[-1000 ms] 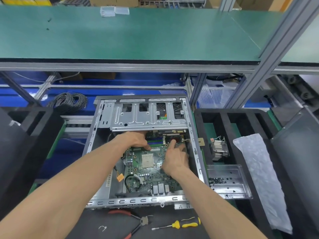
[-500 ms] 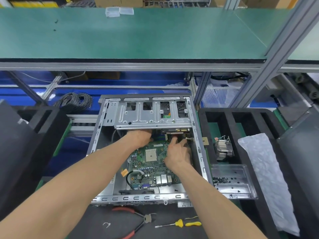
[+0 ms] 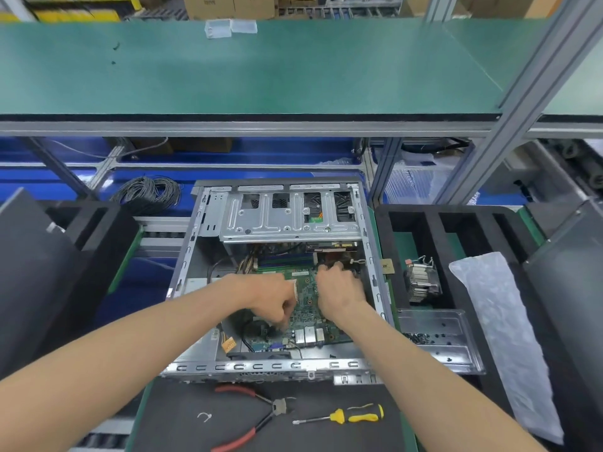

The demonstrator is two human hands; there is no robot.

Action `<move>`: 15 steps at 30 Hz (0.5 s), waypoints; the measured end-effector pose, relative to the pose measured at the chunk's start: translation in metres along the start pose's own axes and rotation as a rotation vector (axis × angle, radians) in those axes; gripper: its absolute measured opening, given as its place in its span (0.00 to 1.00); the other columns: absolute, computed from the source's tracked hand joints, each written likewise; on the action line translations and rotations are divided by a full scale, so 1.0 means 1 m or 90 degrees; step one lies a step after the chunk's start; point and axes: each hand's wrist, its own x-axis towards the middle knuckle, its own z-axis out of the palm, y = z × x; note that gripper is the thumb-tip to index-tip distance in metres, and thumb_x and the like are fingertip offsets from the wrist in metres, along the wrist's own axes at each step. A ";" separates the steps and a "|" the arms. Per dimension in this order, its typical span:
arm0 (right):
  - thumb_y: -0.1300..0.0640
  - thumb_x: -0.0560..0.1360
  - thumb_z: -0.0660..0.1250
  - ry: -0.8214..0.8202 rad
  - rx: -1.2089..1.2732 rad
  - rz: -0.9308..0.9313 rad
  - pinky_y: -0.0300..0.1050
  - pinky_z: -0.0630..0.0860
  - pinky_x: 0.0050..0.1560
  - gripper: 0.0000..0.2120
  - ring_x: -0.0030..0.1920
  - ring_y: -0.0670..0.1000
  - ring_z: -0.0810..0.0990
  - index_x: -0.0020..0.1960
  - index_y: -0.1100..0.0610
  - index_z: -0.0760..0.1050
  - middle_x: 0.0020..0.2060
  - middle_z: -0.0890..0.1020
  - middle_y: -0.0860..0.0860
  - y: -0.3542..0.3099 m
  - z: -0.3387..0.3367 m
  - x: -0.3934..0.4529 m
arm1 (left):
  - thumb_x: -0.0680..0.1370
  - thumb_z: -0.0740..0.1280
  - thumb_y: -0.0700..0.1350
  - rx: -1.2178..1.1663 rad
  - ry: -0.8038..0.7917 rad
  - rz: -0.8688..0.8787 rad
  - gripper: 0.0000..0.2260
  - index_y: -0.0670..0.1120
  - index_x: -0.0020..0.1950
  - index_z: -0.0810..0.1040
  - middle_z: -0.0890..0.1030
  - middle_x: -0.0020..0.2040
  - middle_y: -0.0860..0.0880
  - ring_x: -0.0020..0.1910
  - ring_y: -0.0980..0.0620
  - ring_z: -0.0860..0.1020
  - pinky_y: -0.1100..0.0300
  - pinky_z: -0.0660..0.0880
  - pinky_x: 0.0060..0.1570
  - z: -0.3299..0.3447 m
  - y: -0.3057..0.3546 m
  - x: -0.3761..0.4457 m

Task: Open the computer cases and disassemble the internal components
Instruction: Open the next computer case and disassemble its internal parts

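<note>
An open metal computer case [image 3: 208, 367] lies in front of me, with a silver drive cage [image 3: 290, 220] across its far end. Inside lies the green motherboard [image 3: 308, 300]. My left hand [image 3: 269, 296] is over the board's middle, fingers curled down and pinching at it; what the fingertips hold is hidden. Over the board's far right part, my right hand [image 3: 339, 288] curls its fingers around the edge near a red card [image 3: 336, 257]. Loose yellow and black wires [image 3: 248, 264] hang under the cage.
Red-handled pliers [image 3: 243, 435] and a yellow screwdriver [image 3: 346, 417] lie on the dark mat in front of the case. To the right, black foam holds a heatsink [image 3: 421, 282], a metal tray [image 3: 456, 324] with screws, and a bubble-wrap bag [image 3: 505, 337]. A cable coil [image 3: 150, 194] lies far left.
My left hand pulled back from under the drive cage to the board's middle and curled its fingers. My right hand stayed at the board's far right, its fingers now curled.
</note>
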 end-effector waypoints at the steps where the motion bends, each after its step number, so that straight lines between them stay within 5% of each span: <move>1: 0.63 0.76 0.69 0.005 -0.009 -0.025 0.50 0.74 0.42 0.17 0.52 0.60 0.82 0.64 0.61 0.72 0.55 0.76 0.59 0.001 -0.003 -0.002 | 0.74 0.74 0.51 0.007 -0.011 -0.006 0.05 0.51 0.43 0.82 0.81 0.38 0.57 0.43 0.53 0.80 0.57 0.78 0.42 0.004 0.001 0.000; 4: 0.61 0.75 0.67 -0.034 0.008 -0.093 0.50 0.72 0.41 0.06 0.46 0.59 0.80 0.51 0.57 0.72 0.46 0.75 0.55 0.004 -0.011 -0.004 | 0.71 0.78 0.54 0.020 -0.020 -0.043 0.11 0.48 0.43 0.83 0.82 0.40 0.52 0.45 0.49 0.81 0.55 0.77 0.43 0.010 0.001 -0.001; 7: 0.59 0.72 0.65 -0.166 0.048 -0.128 0.53 0.78 0.48 0.07 0.45 0.58 0.78 0.50 0.57 0.75 0.47 0.78 0.54 0.003 -0.017 -0.008 | 0.71 0.78 0.52 0.005 -0.028 -0.052 0.09 0.47 0.42 0.84 0.84 0.42 0.51 0.47 0.49 0.81 0.50 0.80 0.51 0.011 -0.001 -0.003; 10: 0.57 0.71 0.63 -0.255 -0.004 -0.166 0.52 0.74 0.47 0.04 0.42 0.56 0.75 0.40 0.54 0.67 0.38 0.72 0.51 0.004 -0.014 -0.014 | 0.72 0.76 0.48 -0.002 -0.038 -0.056 0.06 0.46 0.42 0.84 0.85 0.43 0.50 0.47 0.49 0.82 0.49 0.80 0.52 0.011 -0.002 -0.005; 13: 0.57 0.72 0.63 -0.319 -0.091 -0.161 0.53 0.74 0.47 0.10 0.37 0.52 0.73 0.52 0.58 0.73 0.39 0.73 0.51 0.007 -0.008 -0.019 | 0.73 0.75 0.46 -0.008 -0.043 -0.053 0.05 0.45 0.43 0.85 0.85 0.44 0.49 0.48 0.50 0.82 0.50 0.81 0.52 0.013 -0.003 -0.005; 15: 0.57 0.75 0.65 -0.341 -0.126 -0.160 0.54 0.74 0.48 0.17 0.43 0.55 0.75 0.63 0.58 0.72 0.50 0.78 0.54 0.008 -0.005 -0.021 | 0.73 0.75 0.45 -0.015 -0.035 -0.044 0.04 0.45 0.41 0.85 0.86 0.42 0.50 0.47 0.52 0.82 0.52 0.81 0.50 0.013 -0.004 -0.005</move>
